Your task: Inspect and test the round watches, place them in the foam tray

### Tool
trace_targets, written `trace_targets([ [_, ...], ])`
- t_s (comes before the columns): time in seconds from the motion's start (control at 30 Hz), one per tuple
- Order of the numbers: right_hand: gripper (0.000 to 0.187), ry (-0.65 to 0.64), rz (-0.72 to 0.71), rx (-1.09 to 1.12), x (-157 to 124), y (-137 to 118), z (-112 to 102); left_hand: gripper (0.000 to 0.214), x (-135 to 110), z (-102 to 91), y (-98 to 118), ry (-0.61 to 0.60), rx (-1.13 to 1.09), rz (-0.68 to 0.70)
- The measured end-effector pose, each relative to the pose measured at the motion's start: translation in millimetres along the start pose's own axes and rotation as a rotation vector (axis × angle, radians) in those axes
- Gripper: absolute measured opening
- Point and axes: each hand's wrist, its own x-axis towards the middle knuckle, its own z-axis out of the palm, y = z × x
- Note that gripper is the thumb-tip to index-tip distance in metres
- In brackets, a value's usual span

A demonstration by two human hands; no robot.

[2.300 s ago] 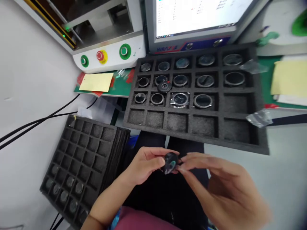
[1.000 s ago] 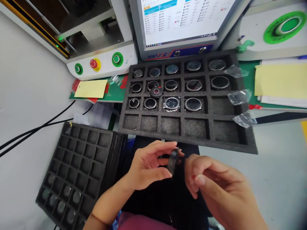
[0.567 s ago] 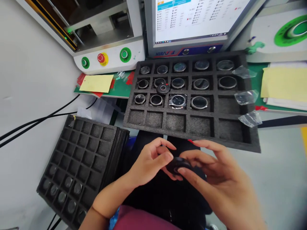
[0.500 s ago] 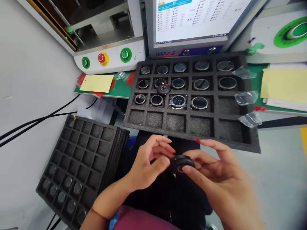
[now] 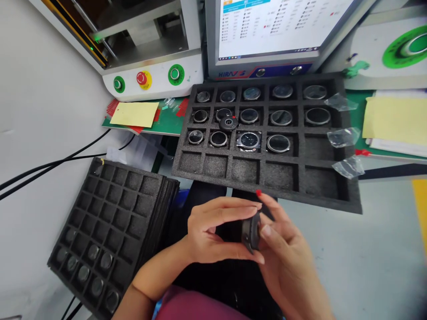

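Both hands are closed round a dark, strapless smartwatch body (image 5: 248,233), turned edge-on above my lap. My left hand (image 5: 211,233) grips its rim, fingers along the top and thumb underneath. My right hand (image 5: 288,255) touches its right-hand face with thumb and fingers; part of that face is hidden. A small red piece (image 5: 259,193) shows at a right fingertip. Just beyond my hands, a grey foam tray (image 5: 354,195) holds several round watch bodies in its back three rows. One watch body (image 5: 228,123) lies back-up across a divider.
At the lower left stands a stack of foam trays (image 5: 163,195), some round pieces in the top one. Behind are a monitor (image 5: 267,35) and a machine panel with a red stop button (image 5: 142,78). Clear film pieces (image 5: 348,166) hang on the tray's right edge. Black cables (image 5: 56,162) run left.
The watch body has turned from nearly flat to edge-on. My left hand has closed round its rim, and my right hand has shifted left along its face.
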Motion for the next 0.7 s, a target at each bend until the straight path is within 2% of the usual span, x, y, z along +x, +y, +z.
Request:
trace_targets([
  [0.1, 0.024, 0.121, -0.162, -0.090, -5, -7, -7, 0.066, 6, -5.5, 2, -0.066, -0.008, 0.045],
  [0.17, 0.012, 0.060, -0.164, -0.183, -11, -15, -12, 0.071, 10, -7.8, 1, -0.097, 0.020, 0.144],
  [0.27, 0.014, -0.119, -0.048, -0.252, -19, -25, -17, 0.071, 14, -7.7, 1, -0.126, 0.070, 0.205],
  [0.43, 0.011, -0.337, 0.115, -0.138, -16, -29, -20, 0.068, 17, -4.9, 4, -0.140, 0.046, 0.204],
  [0.57, 0.015, -0.318, 0.236, -0.063, -12, -27, -21, 0.077, 17, -5.3, 5, -0.155, 0.046, 0.254],
  [0.7, 0.015, -0.372, 0.244, -0.027, -13, -25, -24, 0.083, 17, -6.9, 6, -0.171, 0.051, 0.264],
])
